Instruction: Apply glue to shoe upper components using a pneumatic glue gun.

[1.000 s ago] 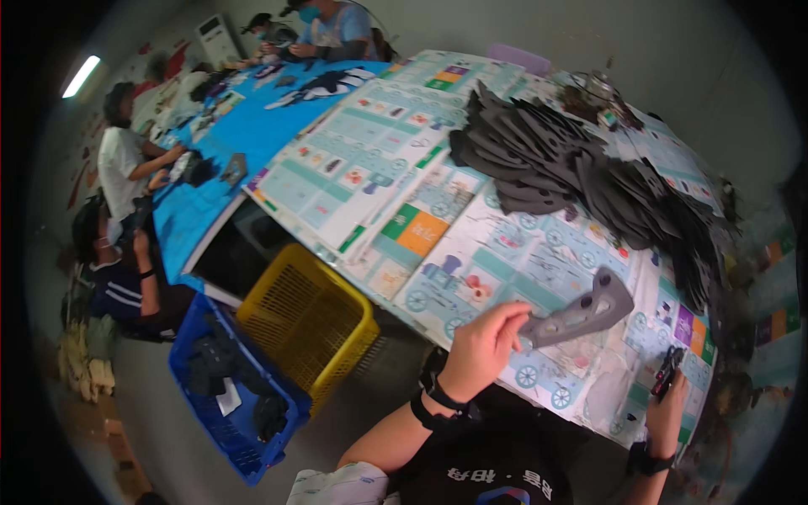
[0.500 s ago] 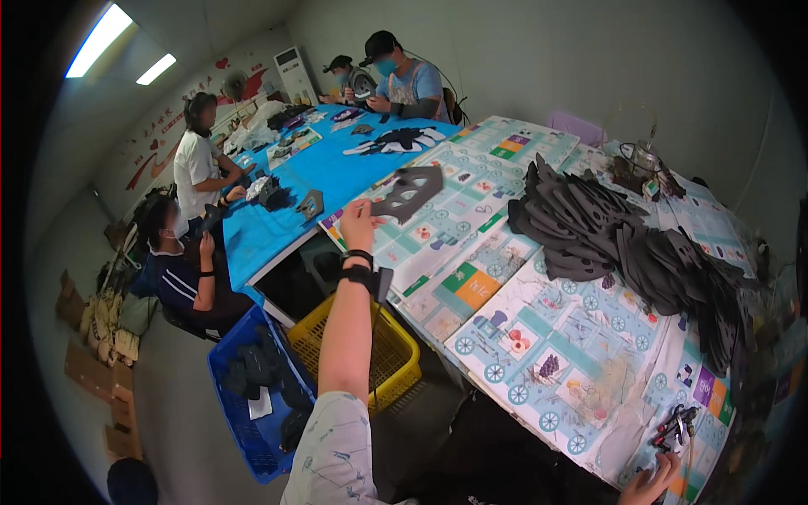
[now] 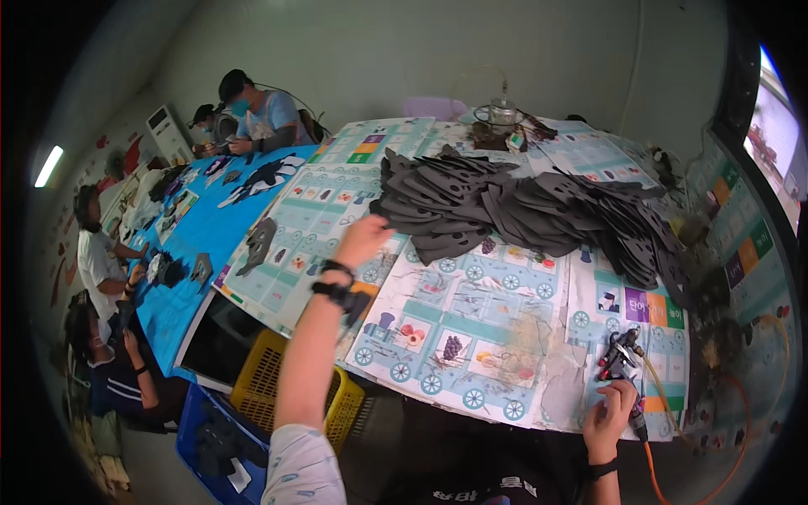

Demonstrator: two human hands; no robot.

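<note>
My left hand [image 3: 362,239] is at the left edge of a long pile of dark grey flat pieces with cut-out holes [image 3: 522,198]. Its fingertips meet the edge of the pile, and their grip is smeared and partly hidden. One loose dark grey piece [image 3: 255,246] lies on the printed table cover, left of that hand. At the near right table edge is my right hand [image 3: 610,412], its fingers loosely bent and apart with nothing seen in them. Just beyond its fingertips lies a black and red hand tool [image 3: 621,353] with an orange hose.
A blue-covered table [image 3: 189,244] joins on the left, with several people working around it. Below stand a yellow basket [image 3: 343,408] and a blue crate [image 3: 189,442] of dark pieces. A glass-and-metal device [image 3: 501,114] stands at the back. The orange hose [image 3: 745,421] hangs at right.
The grey piece has left my left hand and lies on the table. That hand has moved over to the pile. The view has turned rightward, and more of my right hand shows.
</note>
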